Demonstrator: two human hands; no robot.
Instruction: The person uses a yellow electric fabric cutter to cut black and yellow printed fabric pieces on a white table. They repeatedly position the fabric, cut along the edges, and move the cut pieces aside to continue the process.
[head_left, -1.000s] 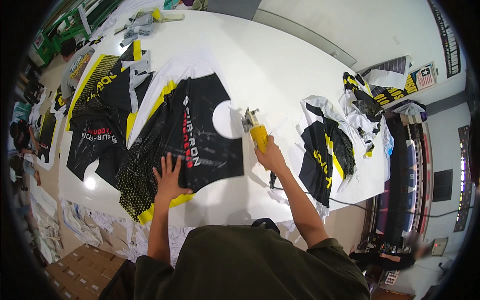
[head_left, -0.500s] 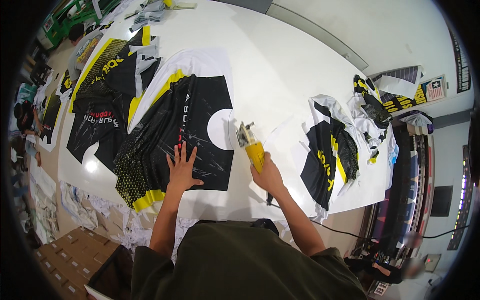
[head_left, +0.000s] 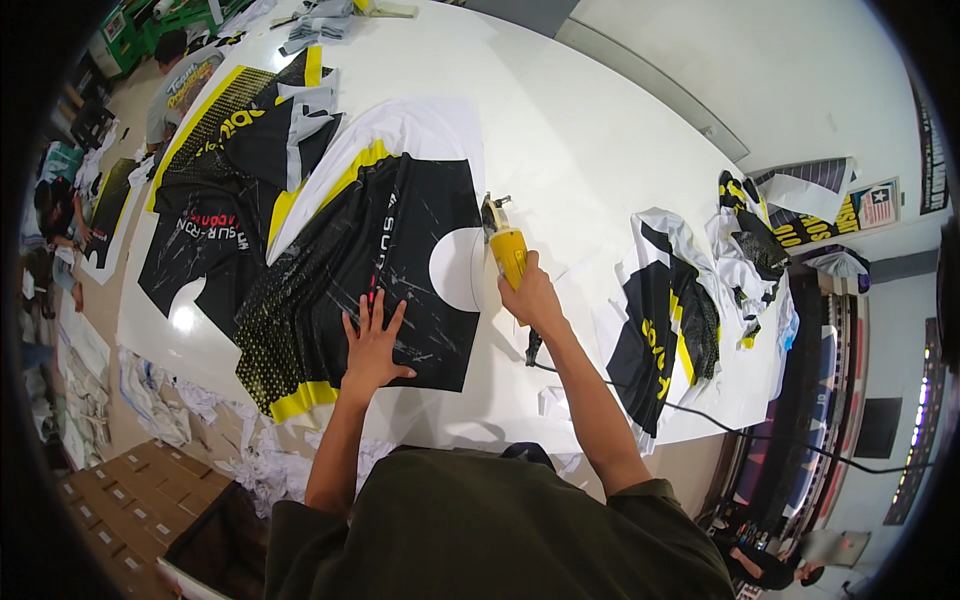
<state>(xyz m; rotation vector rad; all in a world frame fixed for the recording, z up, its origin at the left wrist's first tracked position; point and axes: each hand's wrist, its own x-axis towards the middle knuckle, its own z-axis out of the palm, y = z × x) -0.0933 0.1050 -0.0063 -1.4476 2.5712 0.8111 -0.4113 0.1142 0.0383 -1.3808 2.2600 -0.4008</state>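
Note:
My left hand (head_left: pixel 372 345) lies flat with fingers spread on a black jersey fabric panel (head_left: pixel 425 330), which has a yellow edge and a speckled pattern. A white half-round neckline area (head_left: pixel 458 270) shows at its right side. In my right hand (head_left: pixel 532 297) is a yellow-bodied electric fabric cutter (head_left: pixel 508 255), gripped round its handle. The cutter's metal head stands just right of the panel's far right edge; its blade is too small to make out. White fabric (head_left: pixel 445 125) extends from beyond the panel's far edge.
Further black and yellow pieces (head_left: pixel 200 245) lie to the left, and cut pieces (head_left: pixel 665 320) are heaped at right. A black cord (head_left: pixel 740 432) runs off right. The white table (head_left: pixel 590 130) curves away; scraps (head_left: pixel 275 470) and cartons (head_left: pixel 135 505) stand below. Other people are at far left and lower right.
My right hand and the cutter have moved farther away along the panel's right edge. My left hand stays flat on the fabric. The whole view has shifted slightly.

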